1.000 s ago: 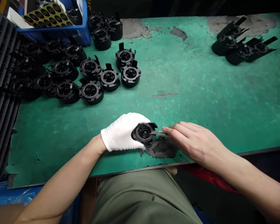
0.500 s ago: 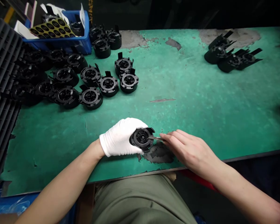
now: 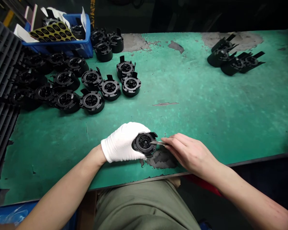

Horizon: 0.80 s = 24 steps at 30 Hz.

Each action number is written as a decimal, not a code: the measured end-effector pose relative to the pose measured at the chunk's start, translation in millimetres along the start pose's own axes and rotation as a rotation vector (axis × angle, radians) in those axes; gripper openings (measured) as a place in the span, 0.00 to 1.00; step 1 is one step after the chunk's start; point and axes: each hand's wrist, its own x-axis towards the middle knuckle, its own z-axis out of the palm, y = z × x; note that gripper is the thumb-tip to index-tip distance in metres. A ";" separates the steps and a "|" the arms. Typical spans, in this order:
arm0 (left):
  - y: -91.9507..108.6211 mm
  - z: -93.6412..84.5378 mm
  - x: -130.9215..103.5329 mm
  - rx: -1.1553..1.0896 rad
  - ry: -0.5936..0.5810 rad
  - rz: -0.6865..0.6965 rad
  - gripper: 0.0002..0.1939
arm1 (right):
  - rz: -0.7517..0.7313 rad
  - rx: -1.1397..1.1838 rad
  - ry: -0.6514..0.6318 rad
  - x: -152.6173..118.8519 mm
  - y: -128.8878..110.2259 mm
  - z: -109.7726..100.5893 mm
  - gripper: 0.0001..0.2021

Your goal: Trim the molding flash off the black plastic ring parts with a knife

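Note:
My left hand (image 3: 124, 142), in a white glove, wraps round the side of a round black plastic housing (image 3: 145, 142) near the front edge of the table. The housing's ribbed, ringed face points up towards me. My bare right hand (image 3: 188, 150) pinches a slim metal tool (image 3: 157, 143) with a pointed end; whether it is a blade or tweezers I cannot tell. Its tip lies over the right part of the housing's face, close to the centre. The rest of the tool is hidden by my fingers.
Several similar black housings (image 3: 92, 100) stand at the left, more (image 3: 234, 65) at the far right. A blue bin (image 3: 62, 48) at the back left holds parts and a sheet of round black stickers (image 3: 50, 32). Dark slatted panels (image 3: 2, 70) border the green table (image 3: 194, 105).
The whole view has shifted slightly. Both hands keep their holds, and the tool's tip stays over the right part of the housing's face.

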 end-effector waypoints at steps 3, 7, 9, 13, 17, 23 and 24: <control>2.1 -0.5 1.5 -0.008 -0.031 -0.035 0.24 | -0.035 -0.044 -0.004 2.7 0.1 -4.4 0.07; 2.6 -0.2 1.3 -0.005 -0.023 -0.048 0.22 | -0.068 -0.047 -0.001 5.7 0.1 -8.7 0.07; 2.7 -0.2 1.2 0.000 -0.017 -0.048 0.22 | -0.073 -0.027 -0.003 6.2 1.8 -8.6 0.07; 4.1 -0.8 2.0 0.004 -0.037 -0.057 0.22 | -0.085 -0.002 -0.033 6.3 8.7 -7.2 0.07; 3.8 -0.5 1.8 0.008 -0.021 -0.048 0.23 | -0.110 -0.004 -0.070 8.0 15.3 -9.0 0.09; 0.4 -0.4 1.0 0.037 -0.035 -0.060 0.25 | -0.137 0.015 -0.080 10.9 22.3 -6.6 0.09; 2.4 -0.6 0.4 0.041 -0.013 -0.046 0.26 | -0.123 0.026 -0.091 10.9 21.9 -6.5 0.09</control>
